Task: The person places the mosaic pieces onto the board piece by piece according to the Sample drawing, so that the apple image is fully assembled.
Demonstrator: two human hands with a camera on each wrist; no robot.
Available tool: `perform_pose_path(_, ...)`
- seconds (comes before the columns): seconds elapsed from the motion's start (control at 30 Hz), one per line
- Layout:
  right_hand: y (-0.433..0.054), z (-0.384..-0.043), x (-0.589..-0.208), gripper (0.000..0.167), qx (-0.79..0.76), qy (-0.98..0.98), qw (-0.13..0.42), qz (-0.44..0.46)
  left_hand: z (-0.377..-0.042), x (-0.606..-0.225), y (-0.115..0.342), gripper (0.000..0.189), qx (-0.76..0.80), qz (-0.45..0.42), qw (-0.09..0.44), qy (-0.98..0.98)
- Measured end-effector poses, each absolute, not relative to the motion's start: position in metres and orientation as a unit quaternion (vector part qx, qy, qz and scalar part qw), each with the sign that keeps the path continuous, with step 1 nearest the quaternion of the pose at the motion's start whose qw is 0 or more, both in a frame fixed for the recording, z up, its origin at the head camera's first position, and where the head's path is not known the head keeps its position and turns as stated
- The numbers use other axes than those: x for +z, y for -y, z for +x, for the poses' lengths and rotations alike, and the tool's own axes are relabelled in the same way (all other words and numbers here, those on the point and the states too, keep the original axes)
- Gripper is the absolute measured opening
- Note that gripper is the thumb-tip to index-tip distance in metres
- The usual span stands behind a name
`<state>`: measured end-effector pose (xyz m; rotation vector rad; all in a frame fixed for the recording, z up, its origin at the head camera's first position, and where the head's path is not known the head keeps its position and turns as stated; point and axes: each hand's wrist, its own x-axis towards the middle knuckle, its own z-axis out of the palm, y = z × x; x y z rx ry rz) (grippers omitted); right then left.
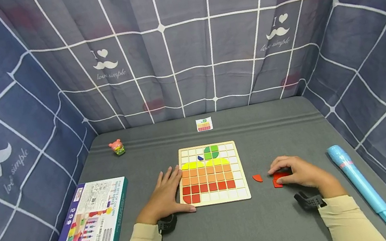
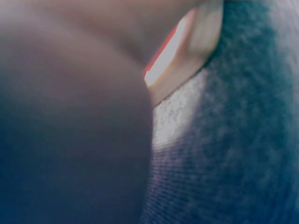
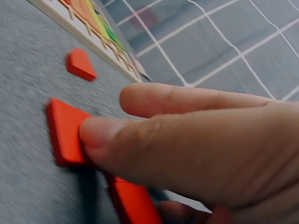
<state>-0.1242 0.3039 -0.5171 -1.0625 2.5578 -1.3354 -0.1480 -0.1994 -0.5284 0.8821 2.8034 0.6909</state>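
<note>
My left hand [image 1: 165,196] lies with fingers spread against the left edge of a wooden grid board [image 1: 244,180], thumb along its front edge. Red, orange, yellow and green tiles fill part of the board, with a small dark blue piece [image 1: 200,158] near the top. To the board's right, my right hand [image 1: 296,171] curls over several red tiles. Its thumb grips a red square tile [image 3: 70,133] on the visible face; the fingers behind are partly hidden. Another red tile [image 3: 133,200] shows beneath the thumb. A red quarter-round tile [image 1: 257,178] lies between that hand and the board.
A small picture card [image 1: 204,124] lies behind the board. A pink-headed figurine [image 1: 117,147] stands back left, a flat printed box [image 1: 90,220] lies left, and a light blue tube-shaped case [image 1: 362,185] lies right. Patterned curtains [image 1: 188,52] enclose the table [image 1: 228,235].
</note>
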Motion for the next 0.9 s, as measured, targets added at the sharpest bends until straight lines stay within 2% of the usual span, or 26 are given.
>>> perform_pose_path(0.3,-0.309,-0.124,-0.516,0.037,-0.423,-0.829,0.028,-0.364,-0.148,-0.53,0.199,0.139,0.224,0.286,0.063,-0.93)
perform_pose_path(0.67,-0.295,-0.13,-0.522,0.031,-0.361,-0.873,-0.063,-0.322,-0.148,-0.532,0.199,0.14,0.231,0.286,0.058,-0.928)
perform_pose_path(0.9,-0.256,-0.136,-0.513,0.026,-0.332,-0.875,-0.118,-0.332,-0.148,-0.531,0.199,0.139,0.229,0.289,0.054,-0.928)
